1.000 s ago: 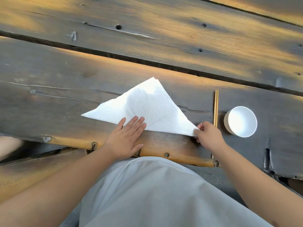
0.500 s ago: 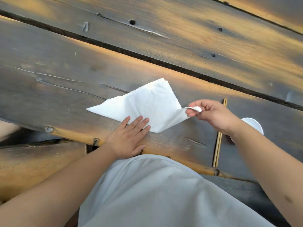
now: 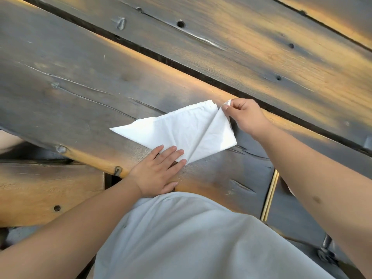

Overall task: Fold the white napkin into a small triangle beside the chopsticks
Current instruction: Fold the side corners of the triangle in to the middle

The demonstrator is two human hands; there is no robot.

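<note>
my left hand [image 3: 159, 170] lies flat, fingers together, on the white napkin [image 3: 181, 131], left of the chopsticks [image 3: 270, 195]. my right hand [image 3: 244, 115] pinches its corner; best matched to the far point before creasing.

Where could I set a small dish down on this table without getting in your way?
Bare wood lies left of the napkin and across the far planks. It is crowded near you: left hand pinning, right hand pinching a corner, chopsticks alongside.
</note>
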